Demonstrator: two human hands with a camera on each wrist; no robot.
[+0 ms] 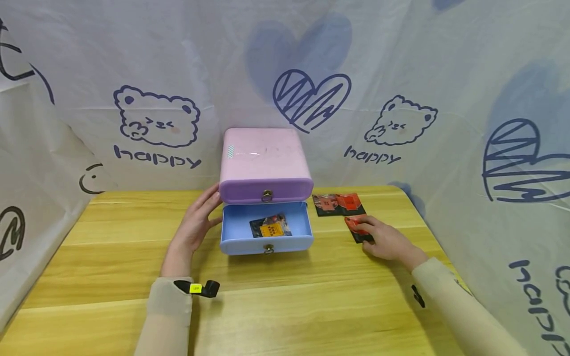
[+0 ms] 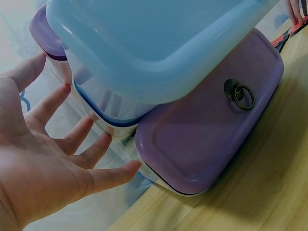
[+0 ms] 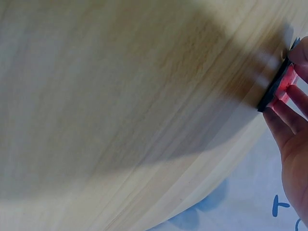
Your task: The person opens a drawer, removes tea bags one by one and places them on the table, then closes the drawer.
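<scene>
A small chest of drawers [image 1: 267, 153] with a pink shell stands on the table. Its blue drawer [image 1: 231, 246] is pulled out, and a black sachet with a yellow label [image 1: 271, 229] lies inside. Above it the purple drawer [image 1: 240, 191] is closed; another purple drawer [image 2: 192, 134] shows below in the left wrist view. My left hand [image 1: 194, 225] rests its spread fingertips along the chest's left side. On the right, my right hand [image 1: 385, 240] pinches a red-and-black sachet [image 1: 353, 223] between thumb and fingers, low over the table.
Two red-and-black sachets [image 1: 338, 204] lie side by side behind the right hand, to the right of the chest. A white cloth [image 1: 249, 64] printed with hearts and bears hangs behind the wooden table [image 1: 285, 311] and along its sides.
</scene>
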